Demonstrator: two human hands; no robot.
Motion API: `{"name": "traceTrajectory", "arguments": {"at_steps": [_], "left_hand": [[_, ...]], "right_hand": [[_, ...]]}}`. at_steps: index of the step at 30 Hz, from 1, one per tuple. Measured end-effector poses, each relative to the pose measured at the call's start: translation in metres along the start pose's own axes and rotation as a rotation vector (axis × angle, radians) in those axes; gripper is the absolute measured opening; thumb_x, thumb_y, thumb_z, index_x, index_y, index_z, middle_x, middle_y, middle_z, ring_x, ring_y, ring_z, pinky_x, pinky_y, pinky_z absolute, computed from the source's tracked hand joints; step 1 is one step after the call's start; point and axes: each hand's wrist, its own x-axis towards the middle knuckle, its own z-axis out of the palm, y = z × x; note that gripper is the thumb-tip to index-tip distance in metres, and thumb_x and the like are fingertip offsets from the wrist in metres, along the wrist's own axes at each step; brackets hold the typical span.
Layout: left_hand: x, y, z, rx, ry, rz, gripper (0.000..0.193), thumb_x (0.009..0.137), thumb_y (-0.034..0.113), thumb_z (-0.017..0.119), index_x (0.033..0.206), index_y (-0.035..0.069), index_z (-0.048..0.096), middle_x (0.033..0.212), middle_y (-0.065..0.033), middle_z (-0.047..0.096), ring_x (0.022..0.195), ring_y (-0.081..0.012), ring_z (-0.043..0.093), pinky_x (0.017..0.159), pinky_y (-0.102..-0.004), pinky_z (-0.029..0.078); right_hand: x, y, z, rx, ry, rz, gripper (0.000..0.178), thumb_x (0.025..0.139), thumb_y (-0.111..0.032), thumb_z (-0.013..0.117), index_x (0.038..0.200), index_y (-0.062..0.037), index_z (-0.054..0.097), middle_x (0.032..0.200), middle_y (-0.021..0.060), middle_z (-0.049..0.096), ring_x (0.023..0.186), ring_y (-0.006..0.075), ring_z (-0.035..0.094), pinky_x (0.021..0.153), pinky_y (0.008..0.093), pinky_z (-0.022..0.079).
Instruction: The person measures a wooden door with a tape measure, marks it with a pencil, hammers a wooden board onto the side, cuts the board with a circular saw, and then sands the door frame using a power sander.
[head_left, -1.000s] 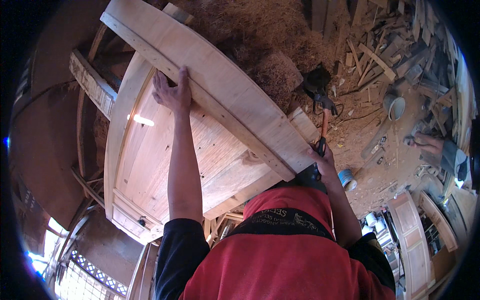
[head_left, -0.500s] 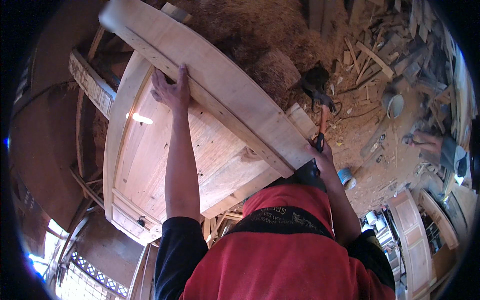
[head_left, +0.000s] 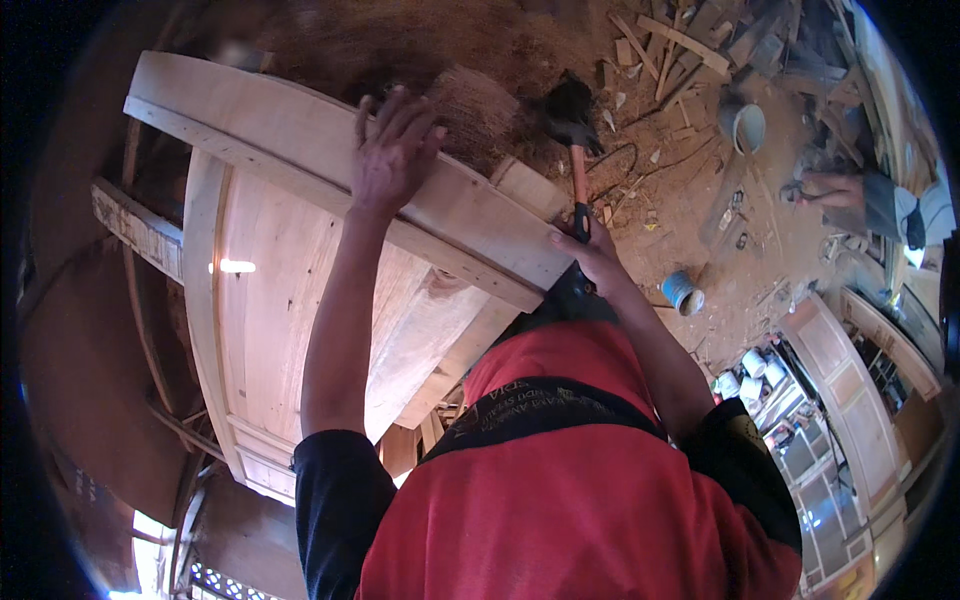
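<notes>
A large pale wooden panel (head_left: 270,280) lies slantwise in front of the person, across the left and middle of the view, with a broad curved board (head_left: 240,110) along its far edge and a narrow strip (head_left: 300,175) beside that board. Over the board is the left hand (head_left: 393,155), its fingers spread and holding nothing; whether the palm touches the wood I cannot tell. At the board's right end, the right hand (head_left: 592,252) has its fingers wrapped around the handle of a hammer (head_left: 579,180), whose dark head points away from the person. Farther right, a blue tin (head_left: 683,292) and a pale bucket (head_left: 749,129) rest on the dusty floor (head_left: 690,220), near scattered scrap wood (head_left: 690,45). Another person's leg (head_left: 835,188) shows beyond the bucket.
</notes>
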Motion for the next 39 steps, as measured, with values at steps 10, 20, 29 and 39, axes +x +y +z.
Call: {"name": "traceTrajectory", "arguments": {"at_steps": [10, 20, 29, 39], "left_hand": [[0.018, 0.033, 0.014, 0.138, -0.548, -0.114, 0.038, 0.086, 0.046, 0.061, 0.078, 0.011, 0.076, 0.086, -0.0173, 0.073, 0.095, -0.0303, 0.071, 0.106, -0.0482, 0.041], [0.020, 0.034, 0.014, 0.191, -0.537, -0.058, 0.038, 0.089, 0.045, 0.057, 0.086, 0.012, 0.075, 0.088, -0.0186, 0.073, 0.089, -0.0346, 0.071, 0.094, -0.0516, 0.047], [0.023, 0.037, 0.011, 0.261, -0.666, -0.127, 0.047, 0.092, 0.051, 0.050, 0.093, 0.014, 0.077, 0.097, -0.0199, 0.073, 0.099, -0.0316, 0.070, 0.111, -0.0477, 0.038], [0.022, 0.036, 0.012, 0.266, -0.657, -0.112, 0.050, 0.092, 0.054, 0.051, 0.099, 0.012, 0.075, 0.099, -0.0218, 0.072, 0.103, -0.0354, 0.068, 0.113, -0.0511, 0.035]], "right_hand": [[0.004, 0.024, -0.004, 0.032, -0.019, 0.062, 0.054, 0.084, -0.032, 0.080, 0.124, -0.0038, 0.057, 0.113, 0.0070, 0.066, 0.104, 0.0179, 0.061, 0.094, 0.0342, 0.046], [-0.043, 0.024, -0.046, -0.050, 0.104, -0.018, 0.030, 0.092, -0.027, 0.072, 0.107, -0.0053, 0.057, 0.082, 0.0012, 0.058, 0.074, 0.0135, 0.055, 0.067, 0.0327, 0.047], [-0.115, -0.010, -0.112, -0.394, -0.147, 0.090, 0.019, 0.089, -0.015, 0.066, 0.102, -0.0040, 0.057, 0.074, 0.0019, 0.053, 0.066, 0.0099, 0.048, 0.060, 0.0293, 0.042], [-0.114, -0.008, -0.115, -0.410, -0.206, 0.078, 0.022, 0.090, -0.018, 0.067, 0.104, -0.0023, 0.059, 0.081, 0.0077, 0.058, 0.076, 0.0153, 0.051, 0.071, 0.0326, 0.046]]}}
